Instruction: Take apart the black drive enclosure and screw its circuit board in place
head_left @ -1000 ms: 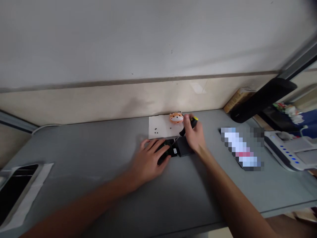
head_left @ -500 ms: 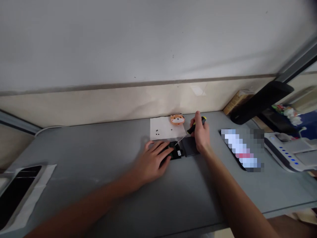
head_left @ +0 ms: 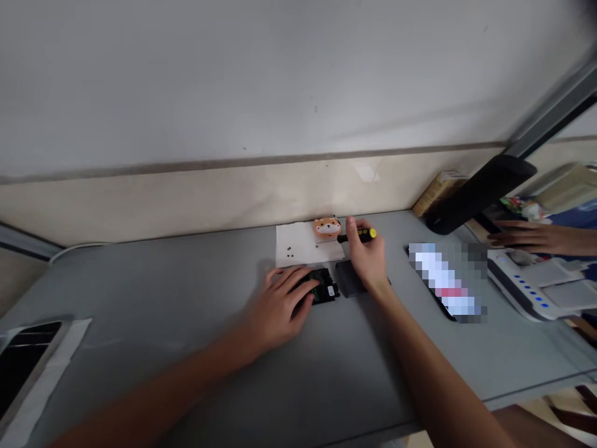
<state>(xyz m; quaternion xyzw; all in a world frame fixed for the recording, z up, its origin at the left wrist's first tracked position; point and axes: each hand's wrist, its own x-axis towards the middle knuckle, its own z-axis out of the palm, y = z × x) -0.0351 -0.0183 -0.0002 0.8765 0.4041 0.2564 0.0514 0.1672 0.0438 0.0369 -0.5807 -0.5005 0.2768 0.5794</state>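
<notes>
My left hand [head_left: 284,305] rests over the left part of a black device with a green circuit board [head_left: 326,290], its fingers curled on it. A screwdriver [head_left: 361,236] with a black and yellow handle is gripped in my right hand [head_left: 369,255], its shaft pointing left over the white paper [head_left: 298,239]. Several tiny dark screws [head_left: 290,252] lie on that paper. An orange animal-faced case [head_left: 327,228] sits at its back right. Beside the device, partly under my right hand, lies a flat dark grey piece [head_left: 347,280].
Right of my hands lies a phone [head_left: 438,280] with a blurred screen. Beyond are a black cylinder [head_left: 480,193], a box [head_left: 438,190] and a white device with blue lights [head_left: 522,286]. Another person's hand [head_left: 522,236] reaches in there. A dark tablet-like object [head_left: 28,354] lies far left.
The screwdriver has come up off the black device and turned to point left over the paper. Another person's hand has appeared at the right. The view has shifted slightly.
</notes>
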